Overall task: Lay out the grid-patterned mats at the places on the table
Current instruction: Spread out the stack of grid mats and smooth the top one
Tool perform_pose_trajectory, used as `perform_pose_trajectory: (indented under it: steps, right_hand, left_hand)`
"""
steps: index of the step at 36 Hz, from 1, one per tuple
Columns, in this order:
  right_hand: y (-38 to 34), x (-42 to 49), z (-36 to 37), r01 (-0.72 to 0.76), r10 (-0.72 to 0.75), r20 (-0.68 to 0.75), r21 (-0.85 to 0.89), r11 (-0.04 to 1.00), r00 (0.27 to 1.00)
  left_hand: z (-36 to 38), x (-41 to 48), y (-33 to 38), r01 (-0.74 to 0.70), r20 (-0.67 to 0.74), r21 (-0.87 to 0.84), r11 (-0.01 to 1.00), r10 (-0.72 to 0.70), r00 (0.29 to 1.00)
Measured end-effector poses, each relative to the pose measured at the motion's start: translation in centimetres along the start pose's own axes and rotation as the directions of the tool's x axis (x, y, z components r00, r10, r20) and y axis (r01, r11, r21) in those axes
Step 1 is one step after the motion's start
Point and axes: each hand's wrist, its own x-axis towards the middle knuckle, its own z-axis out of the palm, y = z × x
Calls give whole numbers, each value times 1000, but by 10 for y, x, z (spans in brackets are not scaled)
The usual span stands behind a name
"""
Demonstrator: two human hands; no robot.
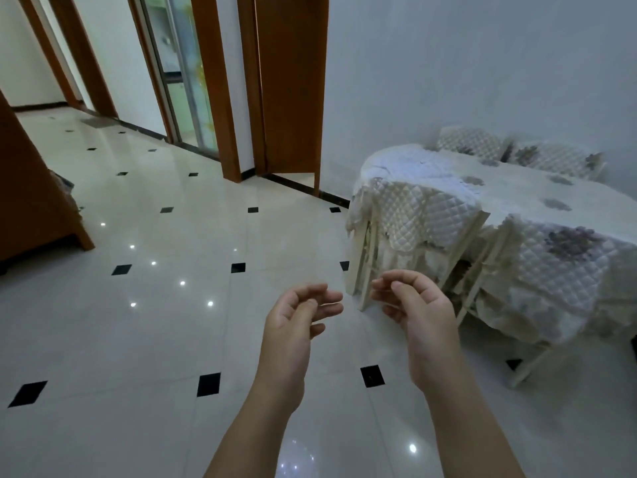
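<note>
Low in the middle of the frame, the left hand (296,315) and right hand (413,305) hang side by side over the glossy tiled floor (155,305), palms turned partly toward each other. The fingers of both are loosely curled and neither holds anything.

No grid-patterned mats can be picked out with certainty. A crumpled pale cloth (406,163) lies on the near rounded end of the table, but I cannot tell whether it is one of them.

The table (517,188), under a floral cloth, lies up and to the right of both hands, its long axis running from that rounded end toward the right edge of the frame. A quilted chair cover (413,215) hangs at the near end, just above the right hand in the frame, and another chair (568,257) is tucked in along the near side.

The right hand is the nearer one to the table. My judgement is that the mats must be found first, and any reach to the places will go rightward and forward, led by that hand.
</note>
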Motion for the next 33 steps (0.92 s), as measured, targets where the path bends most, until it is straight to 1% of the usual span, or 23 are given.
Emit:
perform_pose_trajectory:
  steps: [8,12,15,18,22,24,28,30,33]
  right_hand:
    - [21,154,50,15,-15,-1,9,1000,1000]
    - [13,240,74,3,-3,-31,8,1000,1000]
    - [5,296,93,27,-27,-7,3,1000,1000]
    - [7,347,115,52,-52,-4,-13,999,999]
    - [19,402,140,5,-4,35,-32,999,999]
    - [28,432,151,-3,3,21,-37,999,1000]
    - [54,509,186,-21,20,-57,-4,1000,998]
    - [59,531,202,-29,28,-49,-4,1000,998]
    - [69,584,240,-45,45,-31,-27,999,999]
  left_hand:
    - [17,167,0,-28,-1,19,999,28,1000]
    - [38,256,16,-36,12,47,998,36,999]
    - [49,312,31,-80,42,73,994,77,996]
    - [53,365,39,-121,32,95,988,118,992]
    - [52,428,38,-69,2,86,994,69,998]
    - [53,465,36,-48,-3,73,996,48,999]
    - [48,554,30,-22,6,74,997,22,1000]
    - [45,581,30,-12,14,83,997,11,1000]
    - [33,648,34,-5,5,84,996,4,1000]
